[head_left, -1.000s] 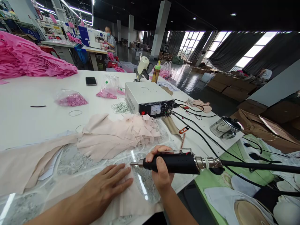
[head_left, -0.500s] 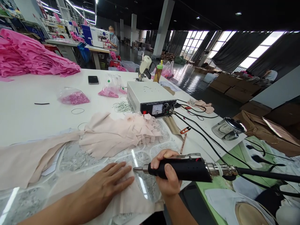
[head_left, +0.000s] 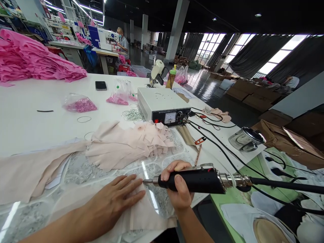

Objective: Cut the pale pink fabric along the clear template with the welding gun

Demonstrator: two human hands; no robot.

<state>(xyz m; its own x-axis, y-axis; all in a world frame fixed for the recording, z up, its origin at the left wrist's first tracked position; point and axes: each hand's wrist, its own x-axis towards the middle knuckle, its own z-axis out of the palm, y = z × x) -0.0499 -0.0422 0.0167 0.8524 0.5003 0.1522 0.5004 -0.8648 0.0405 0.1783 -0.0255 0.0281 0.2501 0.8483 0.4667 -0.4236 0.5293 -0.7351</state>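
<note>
My left hand (head_left: 120,199) lies flat, fingers stretched out, on pale pink fabric (head_left: 145,216) spread over a clear-covered patterned mat (head_left: 81,168). In my right hand (head_left: 179,192) is a black handheld ultrasonic welding tool (head_left: 193,181), the fingers wrapped round its body. Its metal tip points left and sits by the left fingertips at the fabric's edge; whether it touches the cloth I cannot tell. A thick cable runs off to the right from its back end. Beyond the hands lies a pile of cut pale pink pieces (head_left: 126,145).
A white control box (head_left: 164,101) with a dial stands behind, its black cables crossing the table's right side. Near them are an orange-handled snipper (head_left: 200,140) and a lidded glass (head_left: 246,139). Bags of pink bits (head_left: 80,104) and bright pink cloth (head_left: 35,60) lie left. A co-worker (head_left: 123,42) sits farther back.
The tool in my right hand has shifted slightly left and a little upward, its tip closer to the left fingertips. My left hand and the fabric look the same.
</note>
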